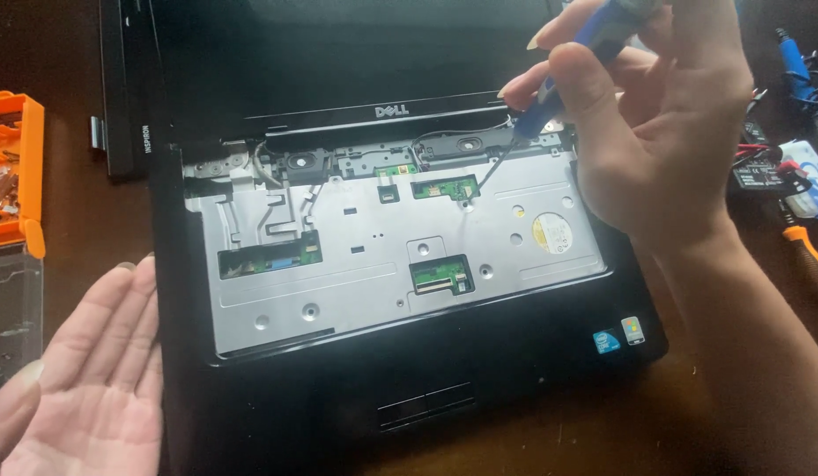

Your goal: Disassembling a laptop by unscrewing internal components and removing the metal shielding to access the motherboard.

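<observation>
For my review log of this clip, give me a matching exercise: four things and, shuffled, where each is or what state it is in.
Things:
1 left hand
2 right hand
3 blue screwdriver
4 orange parts case

States:
A tip down on the laptop's metal deck
B open, palm up
C at the left edge of the table
D pinching a tool

Pairs: 1-B, 2-D, 3-A, 4-C

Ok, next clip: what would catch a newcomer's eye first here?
The open black laptop fills the middle, its keyboard gone and the silver metal plate with small green circuit boards laid bare. At upper right the right hand holds a blue screwdriver, tip down near a screw hole. The left hand lies open, palm up, at lower left.
</observation>
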